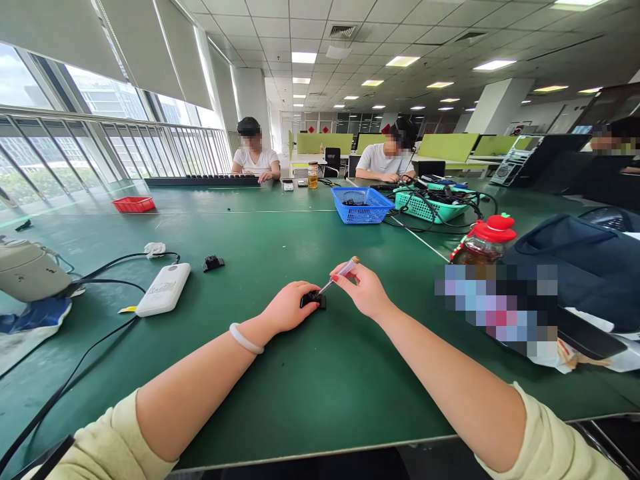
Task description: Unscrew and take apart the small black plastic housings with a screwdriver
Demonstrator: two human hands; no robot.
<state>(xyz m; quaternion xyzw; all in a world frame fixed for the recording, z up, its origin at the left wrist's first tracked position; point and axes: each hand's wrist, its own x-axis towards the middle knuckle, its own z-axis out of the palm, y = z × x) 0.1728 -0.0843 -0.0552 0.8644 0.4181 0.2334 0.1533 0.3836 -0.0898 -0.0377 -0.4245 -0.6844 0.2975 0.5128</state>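
Observation:
My left hand (290,306) is closed on a small black part (319,303) and holds it against the green table (310,387). Between the fingers and thumb of my right hand (367,288) is a screwdriver (346,268) with a pale, see-through handle. Its metal shaft slants down to the left, and the tip meets the black part; the exact contact point is too small to make out. To the left, apart from both hands, another small black part (213,263) lies on the table.
On the left are a white power bank (164,289) with black cables and a red tray (134,205). A blue basket (363,206) and a cable-filled green basket (425,207) stand ahead. A red-lidded bottle (487,239) and dark bag (575,267) are right. Two people sit opposite.

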